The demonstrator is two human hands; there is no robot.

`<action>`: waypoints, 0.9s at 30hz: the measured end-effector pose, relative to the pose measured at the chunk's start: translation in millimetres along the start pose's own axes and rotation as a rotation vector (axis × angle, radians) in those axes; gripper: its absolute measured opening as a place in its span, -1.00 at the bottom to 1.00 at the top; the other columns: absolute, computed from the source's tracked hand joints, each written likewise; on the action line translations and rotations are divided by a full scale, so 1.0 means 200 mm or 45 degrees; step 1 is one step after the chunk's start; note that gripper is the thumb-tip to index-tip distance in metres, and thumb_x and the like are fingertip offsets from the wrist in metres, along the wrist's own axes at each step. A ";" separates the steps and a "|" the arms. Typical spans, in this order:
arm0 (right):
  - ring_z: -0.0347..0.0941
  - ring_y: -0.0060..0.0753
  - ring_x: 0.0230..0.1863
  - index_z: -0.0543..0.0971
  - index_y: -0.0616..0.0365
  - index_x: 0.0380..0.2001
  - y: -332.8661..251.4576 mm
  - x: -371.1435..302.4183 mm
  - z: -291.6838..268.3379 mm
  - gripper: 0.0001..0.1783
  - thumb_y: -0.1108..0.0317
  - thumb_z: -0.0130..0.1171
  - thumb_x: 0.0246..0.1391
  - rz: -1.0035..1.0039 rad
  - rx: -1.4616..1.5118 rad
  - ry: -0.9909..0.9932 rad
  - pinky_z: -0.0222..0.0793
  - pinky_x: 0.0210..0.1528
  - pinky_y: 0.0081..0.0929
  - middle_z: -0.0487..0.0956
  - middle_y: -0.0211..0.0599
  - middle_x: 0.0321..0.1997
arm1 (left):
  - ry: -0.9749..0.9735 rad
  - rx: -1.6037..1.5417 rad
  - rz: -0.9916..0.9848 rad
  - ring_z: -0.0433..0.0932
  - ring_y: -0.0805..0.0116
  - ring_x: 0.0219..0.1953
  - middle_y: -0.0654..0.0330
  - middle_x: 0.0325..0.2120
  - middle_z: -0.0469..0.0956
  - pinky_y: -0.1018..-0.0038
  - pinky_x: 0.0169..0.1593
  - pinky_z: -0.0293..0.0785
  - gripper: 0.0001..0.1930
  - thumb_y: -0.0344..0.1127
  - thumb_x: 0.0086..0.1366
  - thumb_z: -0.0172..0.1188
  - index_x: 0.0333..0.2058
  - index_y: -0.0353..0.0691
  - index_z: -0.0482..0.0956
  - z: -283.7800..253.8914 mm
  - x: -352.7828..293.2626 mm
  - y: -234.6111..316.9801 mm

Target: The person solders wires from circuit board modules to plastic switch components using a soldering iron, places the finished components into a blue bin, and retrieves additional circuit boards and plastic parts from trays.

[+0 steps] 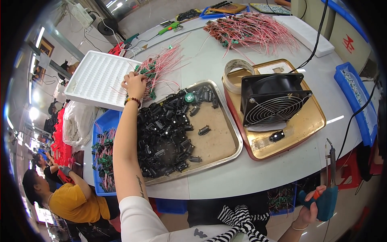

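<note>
My left hand [135,85] reaches across to a pile of small green circuit boards with pink wires [151,71]. Its fingers are bent together at the pile's near edge, and thin pink wires poke out beside them; what lies between the fingertips is mostly hidden. At the lower right my right hand [308,213] is wrapped around the teal handle of a soldering gun [327,203], its tip pointing up. Under my left forearm, a metal tray [236,151] holds many small black plastic housings [165,133] and a round green-and-white item [189,97].
A white foam tray [94,78] lies left of my hand. Right of the metal tray, a gold tray [258,149] carries a black fan [274,101], a tape roll [238,74] and one housing [277,136]. More wired boards [254,32] lie behind. A co-worker [76,197] sits left.
</note>
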State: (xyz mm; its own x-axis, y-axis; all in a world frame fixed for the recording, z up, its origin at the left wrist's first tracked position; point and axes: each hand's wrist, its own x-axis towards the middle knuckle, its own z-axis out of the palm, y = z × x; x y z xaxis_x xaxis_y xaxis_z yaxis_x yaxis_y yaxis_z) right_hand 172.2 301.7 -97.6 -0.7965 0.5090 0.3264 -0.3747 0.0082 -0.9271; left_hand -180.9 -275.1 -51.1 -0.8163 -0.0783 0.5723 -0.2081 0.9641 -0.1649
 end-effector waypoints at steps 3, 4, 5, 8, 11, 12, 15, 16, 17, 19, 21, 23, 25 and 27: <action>0.31 -0.52 -0.50 0.31 0.32 -0.18 0.00 0.00 -0.02 -0.52 0.30 0.10 -0.21 -0.003 -0.002 -0.001 0.18 -0.44 -0.65 0.30 -0.10 -0.14 | -0.017 -0.065 -0.014 0.24 0.20 -0.04 0.30 -0.25 0.41 0.09 0.00 0.00 -0.89 -0.27 -0.01 0.18 -0.47 0.08 0.66 0.02 0.01 -0.03; 0.31 -0.52 -0.50 0.31 0.32 -0.18 0.01 0.00 -0.01 -0.52 0.30 0.10 -0.21 -0.001 -0.003 -0.001 0.18 -0.44 -0.65 0.30 -0.10 -0.14 | -0.019 -0.091 -0.014 0.24 0.20 -0.03 0.30 -0.24 0.41 0.10 0.00 0.00 -0.89 -0.27 -0.01 0.18 -0.47 0.08 0.66 0.02 0.01 -0.03; 0.31 -0.52 -0.50 0.30 0.32 -0.18 0.01 0.00 -0.01 -0.52 0.31 0.10 -0.22 -0.001 0.000 0.002 0.18 -0.44 -0.65 0.30 -0.10 -0.15 | -0.021 -0.118 -0.015 0.23 0.19 -0.03 0.30 -0.24 0.41 0.10 0.00 0.00 -0.89 -0.27 -0.01 0.18 -0.48 0.08 0.65 0.03 0.01 -0.04; 0.31 -0.52 -0.50 0.30 0.32 -0.19 0.00 0.00 0.01 -0.52 0.31 0.09 -0.23 -0.002 0.006 0.015 0.18 -0.44 -0.65 0.30 -0.11 -0.15 | -0.062 -0.160 -0.021 0.22 0.19 -0.01 0.30 -0.21 0.42 0.09 0.01 -0.01 -0.88 -0.26 0.00 0.17 -0.46 0.09 0.65 0.03 0.02 -0.05; 0.31 -0.52 -0.50 0.30 0.31 -0.20 0.00 0.00 0.01 -0.52 0.31 0.09 -0.23 0.006 0.012 0.022 0.18 -0.44 -0.65 0.29 -0.12 -0.17 | -0.034 -0.234 -0.056 0.22 0.18 0.00 0.31 -0.18 0.42 0.08 0.03 -0.03 -0.88 -0.23 0.01 0.17 -0.43 0.11 0.65 0.04 0.03 -0.07; 0.31 -0.51 -0.50 0.30 0.31 -0.20 0.00 0.00 0.01 -0.52 0.30 0.09 -0.24 0.013 0.015 0.019 0.18 -0.44 -0.65 0.29 -0.12 -0.18 | -0.034 -0.232 -0.057 0.22 0.18 0.00 0.31 -0.18 0.42 0.08 0.03 -0.03 -0.88 -0.23 0.01 0.17 -0.43 0.11 0.65 0.04 0.03 -0.08; 0.31 -0.51 -0.50 0.30 0.32 -0.20 0.00 0.00 0.01 -0.52 0.30 0.09 -0.23 0.022 -0.017 0.025 0.17 -0.43 -0.65 0.28 -0.13 -0.18 | -0.085 -0.301 -0.123 0.21 0.18 0.02 0.31 -0.16 0.43 0.07 0.05 -0.05 -0.86 -0.18 0.01 0.19 -0.41 0.11 0.65 0.03 0.04 -0.08; 0.31 -0.51 -0.50 0.30 0.32 -0.20 0.00 0.00 0.01 -0.52 0.30 0.09 -0.23 0.024 -0.015 0.023 0.17 -0.43 -0.65 0.28 -0.13 -0.18 | -0.117 -0.322 -0.120 0.21 0.17 0.03 0.31 -0.16 0.43 0.07 0.05 -0.05 -0.86 -0.15 0.00 0.20 -0.42 0.11 0.65 0.04 0.04 -0.08; 0.31 -0.51 -0.50 0.30 0.32 -0.20 0.00 0.00 0.01 -0.53 0.30 0.09 -0.23 0.025 -0.011 0.020 0.17 -0.43 -0.65 0.28 -0.13 -0.17 | -0.148 -0.342 -0.118 0.20 0.17 0.03 0.30 -0.15 0.43 0.07 0.05 -0.06 -0.85 -0.13 -0.01 0.21 -0.42 0.11 0.65 0.04 0.03 -0.09; 0.31 -0.51 -0.51 0.30 0.32 -0.20 0.00 0.00 0.01 -0.53 0.31 0.08 -0.23 0.026 -0.005 0.015 0.17 -0.43 -0.65 0.28 -0.13 -0.17 | -0.160 -0.361 -0.104 0.20 0.17 0.04 0.30 -0.15 0.43 0.06 0.06 -0.06 -0.85 -0.12 -0.02 0.21 -0.43 0.11 0.65 0.03 0.03 -0.10; 0.31 -0.51 -0.51 0.30 0.33 -0.20 0.01 0.00 0.02 -0.53 0.31 0.08 -0.23 0.022 0.022 0.005 0.17 -0.43 -0.65 0.28 -0.13 -0.17 | -0.171 -0.380 -0.089 0.20 0.17 0.04 0.30 -0.15 0.44 0.05 0.06 -0.07 -0.84 -0.11 -0.04 0.22 -0.43 0.10 0.65 0.01 0.03 -0.10; 0.31 -0.51 -0.51 0.30 0.33 -0.20 0.00 0.01 0.02 -0.53 0.31 0.08 -0.23 0.018 0.018 0.000 0.17 -0.43 -0.65 0.28 -0.13 -0.17 | -0.150 -0.351 0.027 0.22 0.18 0.03 0.31 -0.17 0.44 0.05 0.06 -0.08 -0.85 -0.13 -0.07 0.24 -0.46 0.09 0.65 -0.03 0.01 -0.07; 0.31 -0.51 -0.51 0.29 0.34 -0.20 0.00 0.01 0.02 -0.53 0.32 0.08 -0.23 0.014 0.017 -0.006 0.17 -0.43 -0.65 0.28 -0.13 -0.17 | -0.156 -0.309 0.088 0.22 0.18 0.02 0.31 -0.18 0.44 0.05 0.06 -0.07 -0.86 -0.15 -0.08 0.24 -0.48 0.07 0.64 -0.07 0.00 -0.03; 0.31 -0.51 -0.51 0.29 0.34 -0.19 0.00 0.00 0.01 -0.52 0.32 0.09 -0.22 0.000 0.014 -0.008 0.16 -0.43 -0.65 0.28 -0.13 -0.17 | -0.160 -0.265 0.149 0.23 0.19 0.01 0.31 -0.19 0.44 0.05 0.05 -0.06 -0.87 -0.17 -0.09 0.24 -0.49 0.06 0.63 -0.08 -0.01 -0.02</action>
State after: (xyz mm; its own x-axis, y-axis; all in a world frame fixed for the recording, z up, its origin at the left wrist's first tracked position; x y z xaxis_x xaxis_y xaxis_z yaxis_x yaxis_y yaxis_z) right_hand 170.4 300.2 -96.7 -0.7994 0.5039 0.3272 -0.3797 -0.0018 -0.9251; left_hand -170.3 -275.6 -38.1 -0.8915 0.0186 0.4526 -0.0035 0.9989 -0.0478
